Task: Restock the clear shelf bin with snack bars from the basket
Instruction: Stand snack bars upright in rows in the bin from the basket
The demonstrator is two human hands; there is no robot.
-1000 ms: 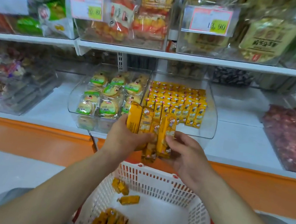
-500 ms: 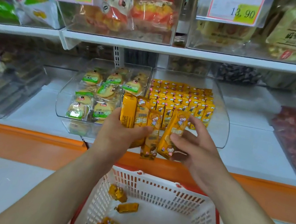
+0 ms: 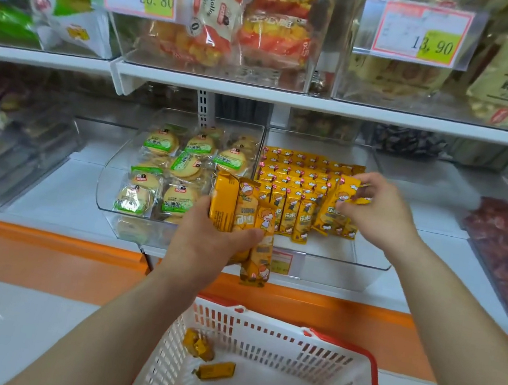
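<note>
Snack bar (image 3: 347, 189) at fingertips of right hand (image 3: 380, 217), above clear shelf bin (image 3: 338, 274).

The clear plastic shelf bin (image 3: 368, 260) stands open-topped, clear of the white upper shelf board (image 3: 326, 105) above. Upright rows of yellow-wrapped snack bars (image 3: 298, 179) fill its rear and left; its front right floor is bare. The left hand (image 3: 205, 241), gripping more bars, blocks the front left corner.
</note>
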